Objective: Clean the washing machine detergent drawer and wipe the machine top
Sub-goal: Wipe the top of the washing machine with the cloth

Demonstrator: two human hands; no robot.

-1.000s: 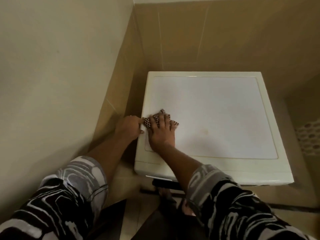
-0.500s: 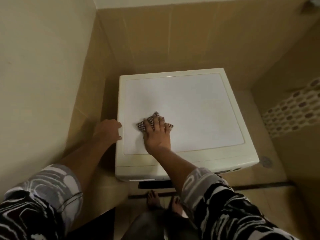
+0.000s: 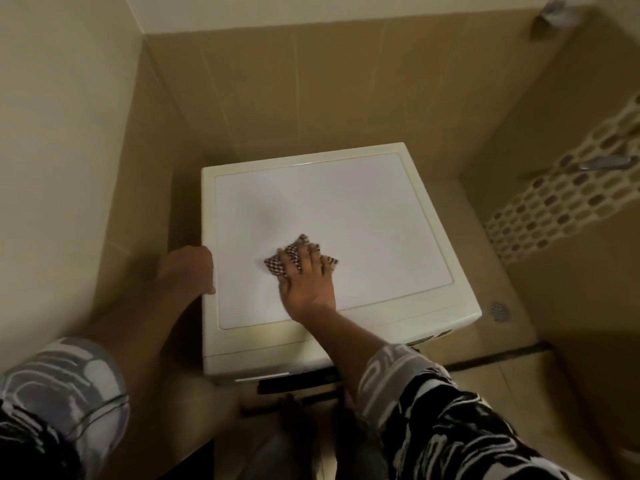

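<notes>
No legible text — none anywhere.

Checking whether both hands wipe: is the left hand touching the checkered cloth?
Apart. The head view shows the left hand at the machine top edge, bare surface between it and the cloth under the right hand.

The head camera is looking steeply down at the washing machine [image 3: 346, 202] from close above its front, facing the wall [image 3: 311, 81] behind it.

Pressing a checked cloth [image 3: 276, 266] flat on the machine top [image 3: 346, 209] with the right hand [image 3: 308, 285]. Gripping its left edge with the left hand [image 3: 188, 270].
</notes>
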